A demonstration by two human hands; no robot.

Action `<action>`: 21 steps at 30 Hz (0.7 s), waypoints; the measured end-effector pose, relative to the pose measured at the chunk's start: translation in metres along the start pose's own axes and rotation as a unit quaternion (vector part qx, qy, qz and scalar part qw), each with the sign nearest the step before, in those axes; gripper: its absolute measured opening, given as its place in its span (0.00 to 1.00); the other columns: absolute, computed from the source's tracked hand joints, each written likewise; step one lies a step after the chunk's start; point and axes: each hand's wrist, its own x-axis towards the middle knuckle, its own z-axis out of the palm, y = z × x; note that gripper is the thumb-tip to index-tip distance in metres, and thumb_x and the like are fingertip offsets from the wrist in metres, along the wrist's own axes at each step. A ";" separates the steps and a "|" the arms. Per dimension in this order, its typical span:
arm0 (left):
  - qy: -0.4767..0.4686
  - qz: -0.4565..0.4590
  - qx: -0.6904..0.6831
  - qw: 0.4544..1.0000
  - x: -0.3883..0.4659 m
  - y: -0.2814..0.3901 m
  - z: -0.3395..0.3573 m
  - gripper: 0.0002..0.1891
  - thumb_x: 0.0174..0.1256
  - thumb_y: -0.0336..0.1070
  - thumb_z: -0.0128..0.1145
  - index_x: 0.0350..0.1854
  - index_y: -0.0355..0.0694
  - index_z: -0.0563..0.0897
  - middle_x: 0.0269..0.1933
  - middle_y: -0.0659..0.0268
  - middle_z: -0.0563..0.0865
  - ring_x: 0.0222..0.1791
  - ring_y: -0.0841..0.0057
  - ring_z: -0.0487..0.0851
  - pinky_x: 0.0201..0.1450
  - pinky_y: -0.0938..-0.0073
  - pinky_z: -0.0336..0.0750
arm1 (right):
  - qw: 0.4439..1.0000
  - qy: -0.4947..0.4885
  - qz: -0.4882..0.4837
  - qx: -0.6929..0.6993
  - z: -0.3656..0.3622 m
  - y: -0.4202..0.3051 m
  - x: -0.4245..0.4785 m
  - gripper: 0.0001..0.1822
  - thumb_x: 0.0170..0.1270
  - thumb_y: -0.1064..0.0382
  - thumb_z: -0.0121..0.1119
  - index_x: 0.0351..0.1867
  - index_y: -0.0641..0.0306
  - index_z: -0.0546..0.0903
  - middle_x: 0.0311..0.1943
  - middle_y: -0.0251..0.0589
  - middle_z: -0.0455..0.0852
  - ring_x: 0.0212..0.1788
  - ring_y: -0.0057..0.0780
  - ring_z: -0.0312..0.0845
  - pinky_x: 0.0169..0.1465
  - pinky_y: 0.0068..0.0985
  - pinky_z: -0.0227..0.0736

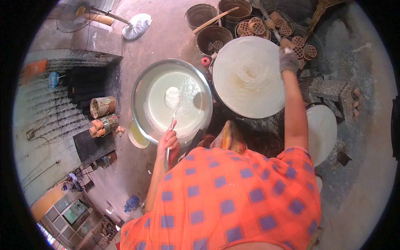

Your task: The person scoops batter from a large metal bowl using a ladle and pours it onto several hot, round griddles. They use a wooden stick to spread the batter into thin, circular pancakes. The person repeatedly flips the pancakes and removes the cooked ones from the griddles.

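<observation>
My left hand (169,140) is closed around the long handle of a metal ladle (173,99). The ladle's bowl, coated in white batter, is over a wide metal basin (139,93) of thin white batter (156,107). To the right is a large round griddle or pan whose top is covered by a white layer (250,78), slightly browned at its middle. My right hand (288,60), in a grey knit glove, is at the upper right edge of that round; its fingers are partly hidden, and I cannot tell whether it grips anything.
Beyond the round stand dark buckets (201,15), one with a wooden stick (215,20) across it, and containers of perforated clay-coloured briquettes (257,27). A second white round (322,134) lies right of my arm. A bowl of yellowish liquid (137,134) touches the basin's left side.
</observation>
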 end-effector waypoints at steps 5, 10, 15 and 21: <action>-0.020 0.133 0.252 0.958 -0.056 0.010 0.010 0.23 0.77 0.32 0.32 0.72 0.41 0.57 0.17 0.75 0.62 0.07 0.88 0.58 0.08 0.86 0.57 | 0.986 -0.073 -0.124 0.085 0.053 0.044 -0.169 0.22 0.62 0.42 0.59 0.43 0.59 0.82 0.39 0.50 0.85 0.43 0.46 0.81 0.45 0.37 0.75; 0.033 0.105 0.330 0.938 -0.042 0.031 0.002 0.22 0.76 0.32 0.36 0.70 0.43 0.61 0.17 0.78 0.61 0.08 0.91 0.58 0.10 0.87 0.59 | 0.941 -0.051 -0.313 -0.119 0.090 0.039 -0.256 0.33 0.54 0.52 0.65 0.63 0.51 0.70 0.53 0.41 0.78 0.51 0.42 0.78 0.52 0.37 0.76; -0.029 0.016 0.190 0.981 -0.026 0.055 -0.041 0.19 0.77 0.35 0.36 0.67 0.43 0.65 0.18 0.79 0.61 0.10 0.91 0.61 0.12 0.87 0.62 | 0.925 0.056 -0.334 -0.172 0.104 0.052 -0.257 0.18 0.51 0.60 0.61 0.46 0.53 0.79 0.35 0.39 0.80 0.39 0.39 0.80 0.42 0.35 0.77; -0.051 0.020 0.184 0.981 -0.030 0.073 -0.067 0.18 0.77 0.35 0.36 0.65 0.43 0.66 0.19 0.78 0.61 0.10 0.91 0.61 0.12 0.86 0.63 | 0.907 0.117 -0.343 -0.214 0.080 0.052 -0.263 0.09 0.50 0.62 0.54 0.33 0.55 0.80 0.31 0.37 0.80 0.35 0.38 0.79 0.37 0.34 0.76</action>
